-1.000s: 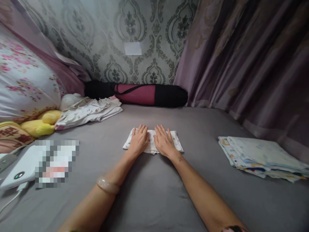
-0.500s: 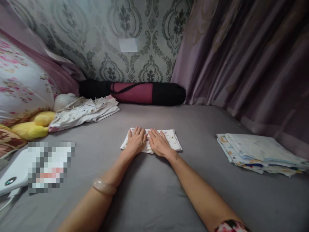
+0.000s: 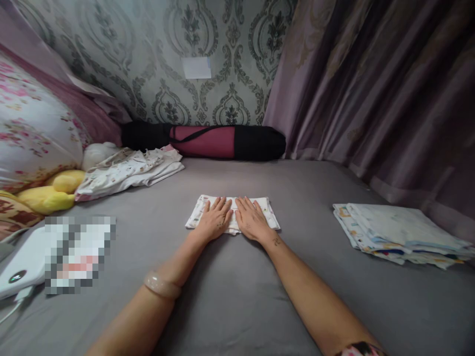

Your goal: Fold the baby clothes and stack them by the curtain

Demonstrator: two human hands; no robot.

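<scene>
A small folded white cloth [image 3: 272, 217] with a coloured print lies flat on the grey bed sheet [image 3: 230, 287]; it could be a garment, but its kind is hard to make out. My left hand [image 3: 216, 217] rests palm down on its left half, fingers stretched out. Beside it, my right hand [image 3: 252, 219] presses flat on the right half, fingers also extended. The two hands are close together with a narrow gap between them, and they cover much of the cloth's middle.
On the right sits a stack of folded printed cloths [image 3: 401, 230]. Unfolded white clothes [image 3: 133, 170] lie at the back left, near a yellow plush toy [image 3: 52, 193]. A white power bank [image 3: 25, 262] with a cable is at left. Against the wall rests a long black-and-maroon bag [image 3: 204, 142].
Both hands have slid slightly to the right across the folded cloth, staying flat on it. The cloth itself keeps its place.
</scene>
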